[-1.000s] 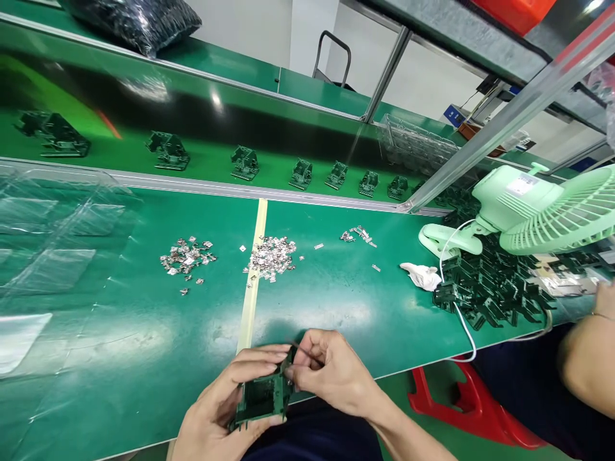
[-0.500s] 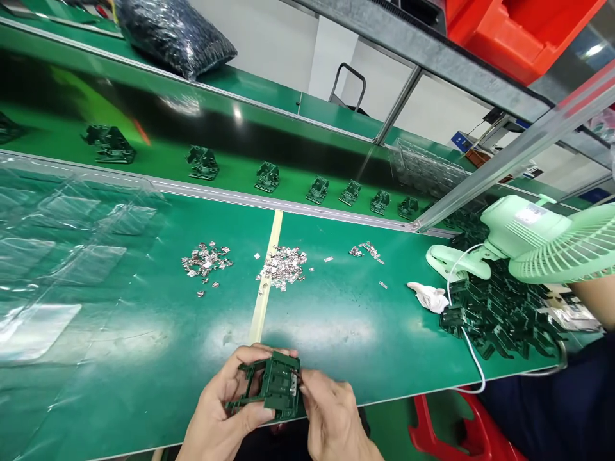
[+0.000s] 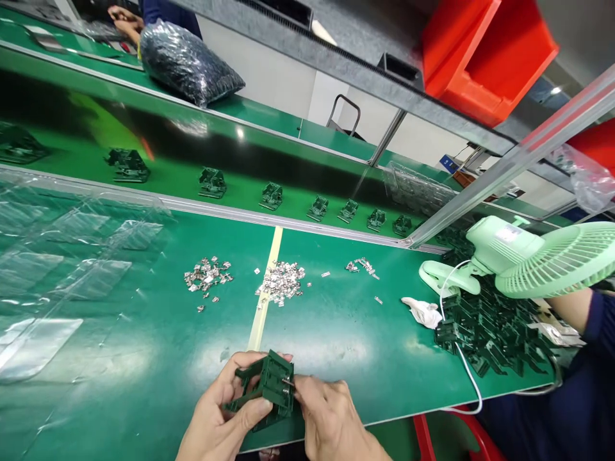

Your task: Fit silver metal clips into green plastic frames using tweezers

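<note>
My left hand point(image 3: 225, 410) is wrapped around a dark green plastic housing point(image 3: 271, 387), an open box-like frame, just above the table's front edge. My right hand point(image 3: 329, 416) has thumb and forefinger pinched against the housing's right side. A thin metallic piece point(image 3: 288, 382) shows at those fingertips, lying at a slot in the housing; its kind is too small to make out. Silvery bits sit in the slot just below it. Beyond my hands lie a pile of small metal pieces point(image 3: 283, 282), another pile point(image 3: 207, 274) to its left, and a few metal strips point(image 3: 368, 267) to the right.
Several similar green housings point(image 3: 212, 182) stand in a row on the green strip behind the rail. At right are a clip-on fan point(image 3: 509, 243), a heap of green parts point(image 3: 492, 326) and another person's sleeve point(image 3: 600, 320). Plastic trays point(image 3: 77, 275) cover the left.
The view has tilted up slightly, bringing another person's hands into the far left. My left hand has turned the housing a little; my right fingertips stay at its slot.
</note>
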Tool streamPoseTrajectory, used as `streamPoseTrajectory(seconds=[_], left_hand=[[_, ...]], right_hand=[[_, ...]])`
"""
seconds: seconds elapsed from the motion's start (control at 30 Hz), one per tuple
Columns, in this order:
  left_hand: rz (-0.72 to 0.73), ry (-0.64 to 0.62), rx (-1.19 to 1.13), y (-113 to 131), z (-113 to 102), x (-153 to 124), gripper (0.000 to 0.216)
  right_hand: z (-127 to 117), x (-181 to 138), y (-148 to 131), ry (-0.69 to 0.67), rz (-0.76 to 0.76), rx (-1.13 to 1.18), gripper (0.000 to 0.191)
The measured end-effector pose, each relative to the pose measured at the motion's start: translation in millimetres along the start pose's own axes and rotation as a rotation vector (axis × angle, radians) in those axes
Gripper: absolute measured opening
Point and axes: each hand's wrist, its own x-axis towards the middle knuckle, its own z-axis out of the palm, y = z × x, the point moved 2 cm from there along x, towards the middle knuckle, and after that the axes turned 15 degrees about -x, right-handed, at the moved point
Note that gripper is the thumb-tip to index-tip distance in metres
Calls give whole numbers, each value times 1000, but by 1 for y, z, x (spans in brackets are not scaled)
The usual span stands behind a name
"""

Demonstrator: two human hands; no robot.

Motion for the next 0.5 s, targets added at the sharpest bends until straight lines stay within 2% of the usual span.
streamPoseTrajectory(seconds=[0.1, 0.2, 0.27, 0.37, 0.4, 0.5], left_hand=[[124, 110, 286, -5, -4, 4, 38], [260, 181, 449, -12, 1, 5, 36], [250, 173, 507, -16, 5, 3, 44], [244, 138, 624, -17, 7, -1, 80], [277, 118, 664, -16, 7, -3, 83], [376, 86, 740, -14, 5, -4, 69]], right_hand=[[-21, 32, 25, -16, 29, 88, 29], [-37, 71, 56, 113, 226, -48, 19], [-40, 93, 73, 151, 295, -141, 11], [-36, 115, 86, 146, 313, -205, 9], [-33, 120, 88, 139, 311, -226, 9], [-26, 131, 90, 108, 298, -282, 10]])
